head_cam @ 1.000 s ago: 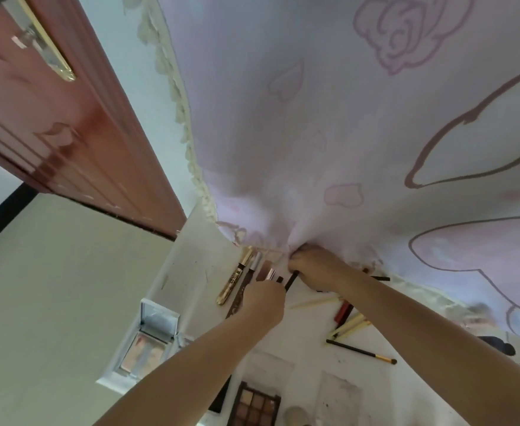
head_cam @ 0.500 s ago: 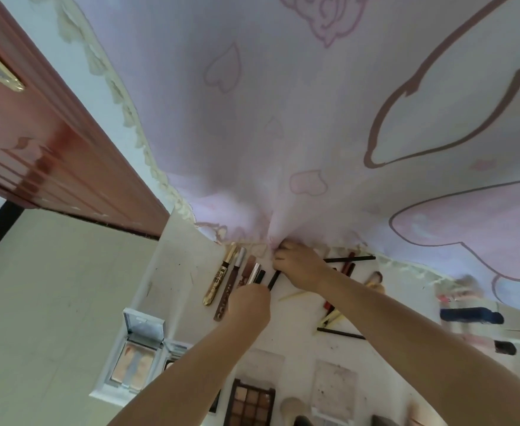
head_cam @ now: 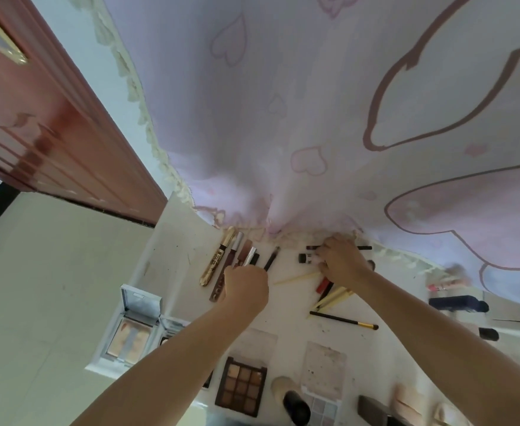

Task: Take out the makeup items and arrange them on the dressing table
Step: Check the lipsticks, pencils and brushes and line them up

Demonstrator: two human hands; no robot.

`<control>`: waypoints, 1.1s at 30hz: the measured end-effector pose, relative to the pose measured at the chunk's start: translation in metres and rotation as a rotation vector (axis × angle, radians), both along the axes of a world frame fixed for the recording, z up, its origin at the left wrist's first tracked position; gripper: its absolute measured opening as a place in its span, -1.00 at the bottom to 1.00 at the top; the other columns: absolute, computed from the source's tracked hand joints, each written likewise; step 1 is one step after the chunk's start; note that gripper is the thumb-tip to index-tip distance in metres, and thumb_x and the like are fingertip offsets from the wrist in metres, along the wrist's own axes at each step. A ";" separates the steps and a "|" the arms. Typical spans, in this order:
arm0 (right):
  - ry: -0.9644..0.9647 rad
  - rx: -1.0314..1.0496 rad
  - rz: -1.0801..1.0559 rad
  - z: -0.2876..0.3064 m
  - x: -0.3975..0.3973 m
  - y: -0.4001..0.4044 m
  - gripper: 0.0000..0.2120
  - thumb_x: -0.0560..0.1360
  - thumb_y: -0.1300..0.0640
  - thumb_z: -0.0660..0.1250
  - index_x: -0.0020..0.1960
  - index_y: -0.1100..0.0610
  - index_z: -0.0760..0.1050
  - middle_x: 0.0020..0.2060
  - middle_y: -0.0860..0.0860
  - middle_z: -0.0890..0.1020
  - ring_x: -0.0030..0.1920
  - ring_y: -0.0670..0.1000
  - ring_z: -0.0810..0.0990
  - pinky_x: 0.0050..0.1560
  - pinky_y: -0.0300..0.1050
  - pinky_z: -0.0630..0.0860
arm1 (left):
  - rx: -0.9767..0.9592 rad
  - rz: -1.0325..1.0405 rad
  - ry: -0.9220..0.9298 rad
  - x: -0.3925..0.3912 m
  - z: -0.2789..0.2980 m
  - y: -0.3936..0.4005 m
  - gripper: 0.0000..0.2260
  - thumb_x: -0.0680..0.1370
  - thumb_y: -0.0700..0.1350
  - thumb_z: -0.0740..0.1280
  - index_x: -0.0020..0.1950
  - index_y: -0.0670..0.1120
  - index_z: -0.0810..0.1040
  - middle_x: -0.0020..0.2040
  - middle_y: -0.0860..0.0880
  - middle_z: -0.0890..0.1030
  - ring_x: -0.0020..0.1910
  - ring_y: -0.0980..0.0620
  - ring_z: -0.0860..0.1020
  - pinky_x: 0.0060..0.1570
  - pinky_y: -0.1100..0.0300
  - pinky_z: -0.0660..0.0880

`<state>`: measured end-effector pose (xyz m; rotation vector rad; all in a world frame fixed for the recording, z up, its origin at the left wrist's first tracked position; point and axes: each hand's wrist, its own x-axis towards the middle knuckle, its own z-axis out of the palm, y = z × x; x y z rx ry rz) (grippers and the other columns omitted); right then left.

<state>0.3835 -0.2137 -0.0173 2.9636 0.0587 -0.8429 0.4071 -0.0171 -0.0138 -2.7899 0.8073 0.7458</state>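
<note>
Two bare hands are working over the white dressing table [head_cam: 172,241], among makeup items lying along its far edge, under the hem of a pale pink curtain printed with hearts [head_cam: 283,118]. The left hand [head_cam: 246,287] is curling into a fist and gripping a slim silver tube [head_cam: 250,256], which is poking out past the knuckles beside a short black stick [head_cam: 255,259]; whether that stick is also in the grip I cannot tell. Just left of that hand, a gold mascara tube [head_cam: 217,256] and a brown lip-gloss tube with a silver cap [head_cam: 228,265] are lying side by side, pointing toward the curtain. A thin black pencil [head_cam: 271,258] is lying just right of the fist.

The right hand [head_cam: 341,262] is bending its fingers down onto a small white tube with a black cap [head_cam: 306,258], and seems to be pinching it; the fingertips are hiding the contact. A long dark pencil [head_cam: 363,248] is passing behind that hand, and a pale wooden stick [head_cam: 295,277] is lying between the two hands.

Nearer the person, a black brush with a gold ferrule [head_cam: 344,321] is lying flat, apart from a brown nine-pan eyeshadow palette [head_cam: 242,385] and an open white compact with a mirrored lid [head_cam: 132,330] at the table's left edge. A reddish-brown wooden door [head_cam: 52,133] is standing at the left.
</note>
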 end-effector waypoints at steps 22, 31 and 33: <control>-0.913 0.971 -0.768 0.182 -0.074 0.043 -0.73 0.55 0.13 0.08 -0.31 0.14 0.30 -0.56 -0.10 0.30 -0.55 -0.14 0.28 -0.54 -0.37 0.23 | -1.497 0.355 0.190 -0.032 0.172 -0.063 -0.72 0.61 -0.22 0.02 -0.28 0.00 0.26 -0.40 0.05 0.29 -0.50 0.20 0.28 -0.46 0.32 0.27; -1.062 1.130 -0.880 0.209 -0.101 0.035 -0.76 0.59 0.25 -0.01 -0.22 0.05 0.26 -0.51 -0.02 0.27 -0.55 -0.13 0.23 -0.53 -0.30 0.19 | -1.503 0.410 0.720 -0.043 0.209 -0.080 -0.72 0.60 -0.09 0.12 -0.28 -0.13 0.42 -0.51 0.05 0.39 -0.55 0.14 0.32 -0.51 0.32 0.31; -1.042 1.270 -0.980 0.217 -0.102 0.032 -0.76 0.59 0.26 -0.02 -0.23 0.10 0.23 -0.52 0.01 0.26 -0.60 -0.17 0.22 -0.59 -0.36 0.17 | -1.558 0.401 0.904 -0.048 0.212 -0.079 -0.81 0.57 -0.18 0.18 -0.19 -0.13 0.51 -0.46 0.05 0.51 -0.50 0.17 0.43 -0.45 0.34 0.41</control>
